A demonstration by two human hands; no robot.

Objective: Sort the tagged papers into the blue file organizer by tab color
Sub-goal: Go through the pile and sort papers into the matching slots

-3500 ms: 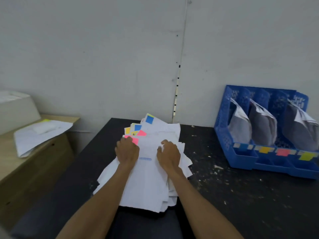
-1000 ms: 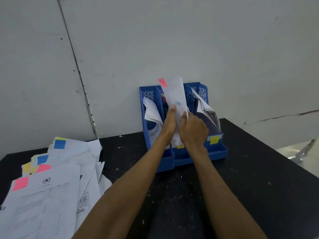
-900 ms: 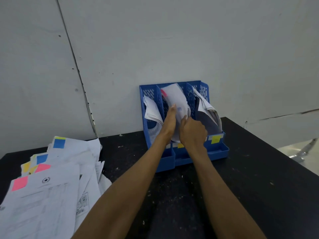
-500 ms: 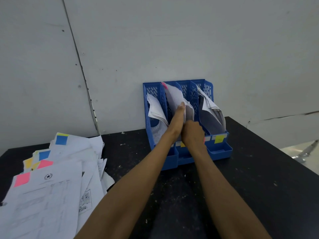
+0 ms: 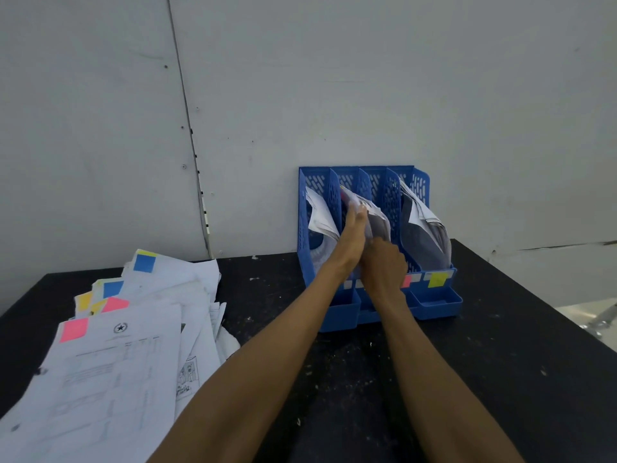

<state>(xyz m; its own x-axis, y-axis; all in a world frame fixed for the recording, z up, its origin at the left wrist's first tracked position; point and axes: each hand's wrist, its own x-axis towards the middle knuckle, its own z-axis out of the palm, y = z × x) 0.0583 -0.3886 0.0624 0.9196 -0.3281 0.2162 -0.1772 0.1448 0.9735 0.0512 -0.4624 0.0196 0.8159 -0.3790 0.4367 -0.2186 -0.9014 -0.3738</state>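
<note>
The blue file organizer (image 5: 315, 182) stands against the wall on the black table (image 5: 500, 362). Both my hands are at its middle slot. My left hand (image 5: 353, 228) reaches up along the pink-tagged paper (image 5: 348, 196), and its fingertips curl over the sheet's edge. My right hand (image 5: 384, 265) is curled lower down and grips the bottom of the same sheaf (image 5: 379, 225). Other papers lean in the left slot (image 5: 319, 215) and the right slot (image 5: 420, 228). A pink label (image 5: 406, 281) and a yellow label (image 5: 437, 279) mark the front.
A loose pile of tagged papers (image 5: 117, 362) lies at the left of the table, with pink (image 5: 74, 329), blue (image 5: 144, 263) and yellow (image 5: 83, 300) tabs showing. The grey wall (image 5: 367, 78) is right behind the organizer. The table's right edge drops off past the organizer.
I carried the pink-tagged paper from the pile to the organizer and lowered it into the middle slot. It now sits deeper, and my right hand has slid down to the slot's front.
</note>
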